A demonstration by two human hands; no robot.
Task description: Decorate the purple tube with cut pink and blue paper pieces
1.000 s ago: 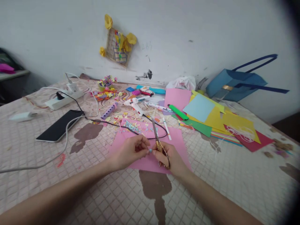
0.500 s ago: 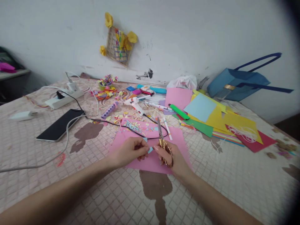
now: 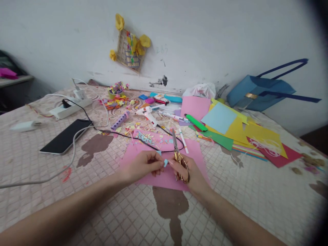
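Between the fingertips of both hands is a small piece of light blue paper (image 3: pixel 166 163). My left hand (image 3: pixel 147 164) pinches its left edge, and the fingertips of my right hand (image 3: pixel 188 171) touch its right side. Scissors (image 3: pixel 176 150) with gold handles are also held in my right hand, blades pointing away from me. Both hands hover over a pink paper sheet (image 3: pixel 176 181). Another bit of blue paper (image 3: pixel 159 152) shows just behind the left fingers. Tiny blue clippings (image 3: pixel 145 137) are strewn on the sheet's far part.
A white glue gun (image 3: pixel 148 116) lies beyond the sheet, its black cord crossing it. At left are a phone (image 3: pixel 66 136) and a power strip (image 3: pixel 70 108). Coloured papers (image 3: pixel 220 118), a green cutter (image 3: pixel 196 122) and a blue bag (image 3: pixel 258 92) are at right.
The small blue paper piece has turned more upright and shifted slightly up between the fingertips. The scissors and both arms have barely moved.
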